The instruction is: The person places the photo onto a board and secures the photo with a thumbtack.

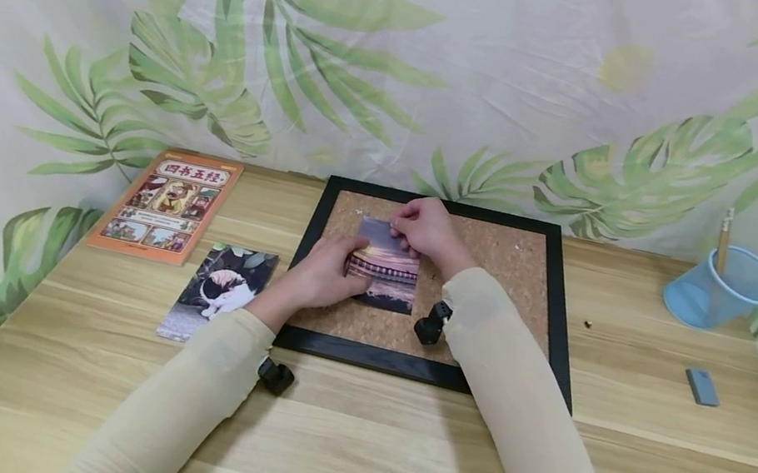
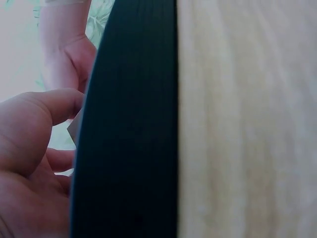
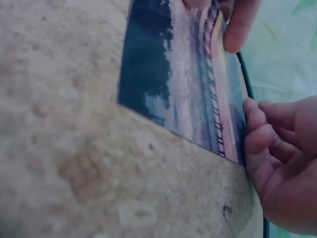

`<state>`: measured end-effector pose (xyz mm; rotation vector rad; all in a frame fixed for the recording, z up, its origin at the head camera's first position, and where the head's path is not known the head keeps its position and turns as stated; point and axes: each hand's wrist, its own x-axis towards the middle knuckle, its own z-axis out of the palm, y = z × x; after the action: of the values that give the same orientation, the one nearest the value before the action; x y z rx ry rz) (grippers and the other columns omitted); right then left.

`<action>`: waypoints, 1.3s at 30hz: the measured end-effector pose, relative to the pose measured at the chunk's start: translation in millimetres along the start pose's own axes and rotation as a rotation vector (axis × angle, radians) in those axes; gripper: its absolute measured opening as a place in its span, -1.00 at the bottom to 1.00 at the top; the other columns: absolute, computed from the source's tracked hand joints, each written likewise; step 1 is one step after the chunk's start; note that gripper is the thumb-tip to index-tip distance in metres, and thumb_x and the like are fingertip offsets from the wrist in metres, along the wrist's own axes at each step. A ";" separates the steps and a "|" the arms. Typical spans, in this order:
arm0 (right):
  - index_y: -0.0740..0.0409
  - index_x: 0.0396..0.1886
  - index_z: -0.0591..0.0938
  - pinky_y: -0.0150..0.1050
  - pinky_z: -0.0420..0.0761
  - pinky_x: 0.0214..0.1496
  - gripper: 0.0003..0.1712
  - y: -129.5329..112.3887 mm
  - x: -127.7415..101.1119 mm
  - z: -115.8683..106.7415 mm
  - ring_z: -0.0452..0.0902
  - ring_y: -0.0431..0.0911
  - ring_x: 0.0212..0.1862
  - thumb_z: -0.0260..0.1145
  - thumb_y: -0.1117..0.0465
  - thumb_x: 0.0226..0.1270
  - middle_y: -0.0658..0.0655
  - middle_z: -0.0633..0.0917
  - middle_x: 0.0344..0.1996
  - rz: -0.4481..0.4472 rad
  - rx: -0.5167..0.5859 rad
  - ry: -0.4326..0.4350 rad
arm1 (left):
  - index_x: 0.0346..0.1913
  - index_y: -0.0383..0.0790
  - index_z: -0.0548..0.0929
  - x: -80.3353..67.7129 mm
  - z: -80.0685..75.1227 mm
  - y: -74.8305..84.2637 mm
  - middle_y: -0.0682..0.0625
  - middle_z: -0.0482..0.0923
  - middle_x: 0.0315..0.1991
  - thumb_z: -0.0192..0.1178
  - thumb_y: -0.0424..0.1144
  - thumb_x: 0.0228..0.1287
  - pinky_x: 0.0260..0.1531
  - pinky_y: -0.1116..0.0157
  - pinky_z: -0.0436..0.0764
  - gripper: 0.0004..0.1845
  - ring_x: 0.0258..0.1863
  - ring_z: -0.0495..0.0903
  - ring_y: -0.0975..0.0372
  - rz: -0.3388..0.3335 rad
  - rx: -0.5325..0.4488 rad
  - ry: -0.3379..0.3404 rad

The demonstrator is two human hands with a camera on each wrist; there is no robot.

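the sunset photo [image 1: 385,265] lies flat on the cork board [image 1: 511,264], toward the board's left half. the left hand [image 1: 327,271] rests on the photo's left edge, fingers curled and pressing it down. the right hand [image 1: 429,233] is at the photo's top edge, fingertips bunched together as if pinching something small; what they hold i cannot tell. left of the board lie a cat photo [image 1: 219,293] and an orange book [image 1: 167,203]. likely risk: if the left hand eases, the photo may slide or skew on the cork, and a hard push at the top edge could crease it.
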<state>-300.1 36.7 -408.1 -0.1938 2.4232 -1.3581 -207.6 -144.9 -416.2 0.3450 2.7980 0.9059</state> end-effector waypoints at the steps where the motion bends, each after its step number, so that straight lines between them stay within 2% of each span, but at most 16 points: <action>1: 0.20 -0.21 0.64 -0.30 0.52 -0.62 -0.83 0.0 1.7 0.2 0.51 -0.13 -0.59 0.16 0.22 0.42 0.13 0.73 -0.38 0.013 -0.006 0.005 | 0.36 -0.26 0.32 0.1 0.4 0.4 -0.20 0.34 0.30 0.24 -0.03 0.18 0.28 0.06 0.27 -0.28 0.29 0.25 -0.04 0.000 -0.001 -0.001; 9: 0.15 -0.30 0.63 -0.27 0.52 -0.64 -0.87 -5.2 12.6 4.2 0.47 -0.14 -0.66 0.21 0.21 0.38 0.09 0.72 -0.43 0.074 -0.112 0.010 | 0.38 -0.24 0.31 -1.0 0.2 1.4 -0.18 0.33 0.32 0.23 -0.02 0.19 0.27 0.06 0.27 -0.27 0.30 0.23 -0.02 -0.005 0.014 -0.007; 17: 0.09 -0.32 0.66 -0.31 0.39 -0.68 -0.88 -12.0 17.6 6.8 0.42 -0.15 -0.68 0.26 0.17 0.33 0.05 0.68 -0.53 0.162 -0.192 0.033 | 0.38 -0.22 0.31 -1.7 0.0 1.2 -0.19 0.33 0.30 0.22 -0.03 0.20 0.25 0.05 0.29 -0.28 0.29 0.23 -0.04 -0.004 0.011 -0.013; 22: 0.12 -0.32 0.64 -0.30 0.37 -0.69 -0.88 -11.9 17.2 5.1 0.38 -0.16 -0.71 0.29 0.16 0.30 0.08 0.62 -0.60 0.190 -0.187 0.028 | 0.38 -0.21 0.31 -1.8 -0.6 1.4 -0.19 0.33 0.30 0.23 -0.01 0.19 0.26 0.05 0.29 -0.28 0.29 0.23 -0.03 -0.005 0.014 -0.016; 29: 0.14 -0.36 0.62 -0.29 0.37 -0.69 -0.88 -7.1 19.3 2.6 0.37 -0.16 -0.72 0.33 0.18 0.27 0.08 0.60 -0.63 0.216 -0.107 0.029 | 0.38 -0.23 0.30 -1.4 -1.6 0.8 -0.18 0.32 0.32 0.23 -0.01 0.20 0.28 0.05 0.27 -0.27 0.32 0.21 -0.03 -0.013 0.006 -0.021; 37: 0.15 -0.48 0.60 -0.28 0.37 -0.74 -0.82 -6.7 23.5 2.6 0.42 -0.15 -0.75 0.35 0.14 0.21 0.04 0.59 -0.73 0.226 -0.206 0.044 | 0.38 -0.22 0.30 -1.5 -0.3 0.8 -0.19 0.32 0.31 0.23 -0.02 0.20 0.27 0.05 0.28 -0.28 0.32 0.21 -0.03 -0.013 0.006 -0.019; 39: 0.16 -0.47 0.60 -0.26 0.38 -0.73 -0.80 -6.7 23.2 1.5 0.42 -0.13 -0.75 0.36 0.13 0.20 0.05 0.59 -0.74 0.242 -0.193 0.043 | 0.38 -0.22 0.30 -1.7 0.4 1.5 -0.20 0.32 0.31 0.23 -0.03 0.20 0.26 0.04 0.29 -0.28 0.31 0.21 -0.04 -0.009 0.011 -0.015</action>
<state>-321.5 25.3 -408.6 0.0801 2.5163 -1.0353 -205.6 -144.0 -415.4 0.3392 2.7893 0.8826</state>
